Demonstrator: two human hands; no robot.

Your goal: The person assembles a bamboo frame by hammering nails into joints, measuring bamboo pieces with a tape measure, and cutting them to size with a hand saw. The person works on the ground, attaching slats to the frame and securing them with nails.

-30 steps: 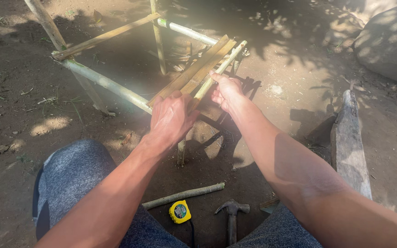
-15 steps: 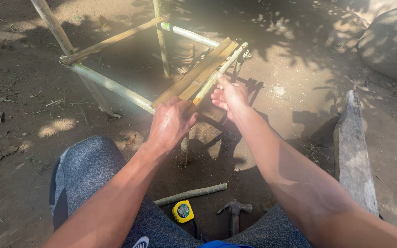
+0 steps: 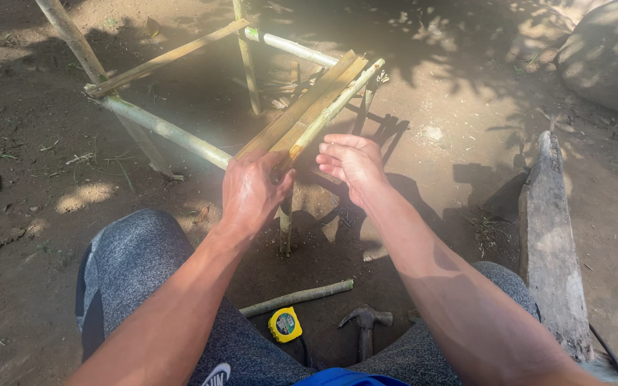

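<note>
Dappled dirt ground (image 3: 51,236) carries a low bamboo frame (image 3: 166,130) with three split bamboo slats (image 3: 316,107) laid across its rails. Left hand (image 3: 252,191) is clenched around the slats' near ends at the frame's corner. Right hand (image 3: 352,163) hovers just beside them, fingers spread, grasping nothing. Near the knees lie a yellow tape measure (image 3: 285,324), a hammer (image 3: 365,325) and a short bamboo stick (image 3: 298,297).
</note>
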